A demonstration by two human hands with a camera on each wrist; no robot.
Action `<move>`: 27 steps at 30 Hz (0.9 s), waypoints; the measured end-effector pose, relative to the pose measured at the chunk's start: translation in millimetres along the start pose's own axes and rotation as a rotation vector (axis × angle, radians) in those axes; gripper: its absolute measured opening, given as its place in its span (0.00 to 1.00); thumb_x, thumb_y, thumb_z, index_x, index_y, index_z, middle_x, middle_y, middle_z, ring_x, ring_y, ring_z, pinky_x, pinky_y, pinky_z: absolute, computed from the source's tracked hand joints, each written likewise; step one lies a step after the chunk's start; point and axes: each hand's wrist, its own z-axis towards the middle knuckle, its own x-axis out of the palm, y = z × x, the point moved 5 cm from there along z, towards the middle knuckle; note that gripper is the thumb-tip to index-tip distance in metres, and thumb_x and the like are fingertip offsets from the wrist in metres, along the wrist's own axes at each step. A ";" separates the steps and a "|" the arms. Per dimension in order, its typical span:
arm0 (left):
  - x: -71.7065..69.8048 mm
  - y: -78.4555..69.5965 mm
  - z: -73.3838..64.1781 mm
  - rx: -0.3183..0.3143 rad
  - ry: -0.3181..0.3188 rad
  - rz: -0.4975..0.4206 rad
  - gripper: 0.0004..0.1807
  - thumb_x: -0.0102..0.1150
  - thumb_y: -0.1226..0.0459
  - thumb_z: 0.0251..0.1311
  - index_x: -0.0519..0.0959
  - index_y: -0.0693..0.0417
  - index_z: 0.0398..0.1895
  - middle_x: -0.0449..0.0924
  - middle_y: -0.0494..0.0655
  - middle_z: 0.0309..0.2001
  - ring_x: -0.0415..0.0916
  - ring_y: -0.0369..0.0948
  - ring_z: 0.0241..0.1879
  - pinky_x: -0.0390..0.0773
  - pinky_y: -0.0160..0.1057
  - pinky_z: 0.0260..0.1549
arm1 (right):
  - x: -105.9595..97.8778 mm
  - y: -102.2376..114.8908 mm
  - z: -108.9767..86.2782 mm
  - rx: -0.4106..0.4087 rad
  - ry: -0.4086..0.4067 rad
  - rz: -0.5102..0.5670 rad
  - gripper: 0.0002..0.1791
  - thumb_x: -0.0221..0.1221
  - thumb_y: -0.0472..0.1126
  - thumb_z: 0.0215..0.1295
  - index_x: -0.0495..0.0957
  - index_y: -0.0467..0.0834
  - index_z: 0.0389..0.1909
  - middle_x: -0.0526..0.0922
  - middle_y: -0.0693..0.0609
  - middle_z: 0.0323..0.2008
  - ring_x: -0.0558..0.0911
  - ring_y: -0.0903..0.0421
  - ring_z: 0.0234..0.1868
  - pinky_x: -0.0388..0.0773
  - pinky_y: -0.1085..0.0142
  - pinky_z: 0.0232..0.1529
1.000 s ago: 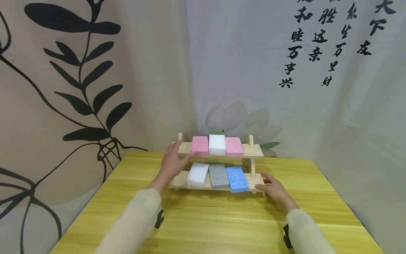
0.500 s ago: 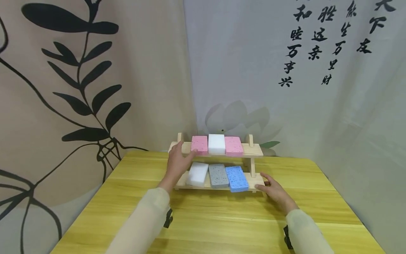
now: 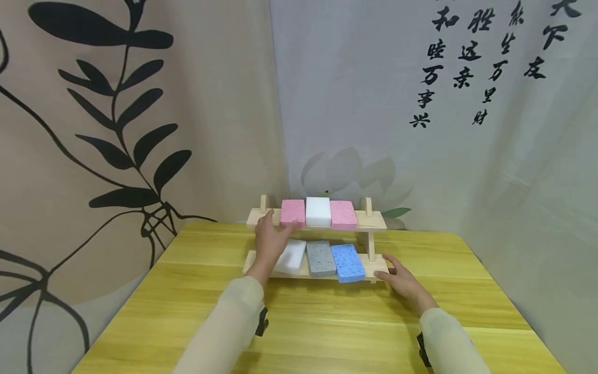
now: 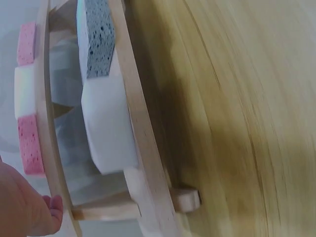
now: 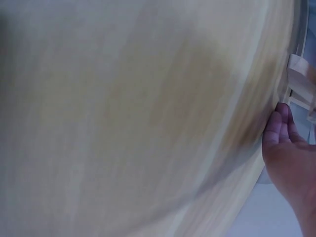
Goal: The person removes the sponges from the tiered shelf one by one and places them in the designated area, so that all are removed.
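Observation:
A two-tier wooden rack (image 3: pixel 379 222) stands at the back of the table. On its upper shelf lie a left pink sponge (image 3: pixel 293 212), a white sponge (image 3: pixel 318 211) and a right pink sponge (image 3: pixel 343 215). Below are another white sponge (image 3: pixel 291 257), partly behind my left hand, a grey sponge (image 3: pixel 321 258) and a blue sponge (image 3: pixel 348 263) that juts past the shelf's front. My left hand (image 3: pixel 270 243) reaches to the upper shelf, thumb at the left pink sponge's lower corner, fingers left of it. With thumb and fingers, my right hand (image 3: pixel 405 284) holds the lower shelf's right end.
The yellow wood-grain table (image 3: pixel 327 332) extends in front of the rack and to both sides. Close behind it hangs a curtain (image 3: pixel 224 130) with printed plants and writing. A rack foot (image 4: pixel 186 199) rests on the tabletop.
My left hand has moved right along the upper shelf, from its left end to the left pink sponge. The right hand has stayed at the lower shelf's end; the sponges look unmoved.

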 end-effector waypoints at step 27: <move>33.7 4.3 1.7 -0.153 -0.189 -0.052 0.51 0.76 0.45 0.46 0.64 0.59 0.69 0.64 0.59 0.60 0.65 0.53 0.59 0.68 0.52 0.59 | 0.1 -2.4 0.5 -0.041 -0.005 0.023 0.46 0.58 0.58 0.69 0.46 0.48 0.78 0.58 0.27 0.69 0.61 0.31 0.68 0.58 0.35 0.65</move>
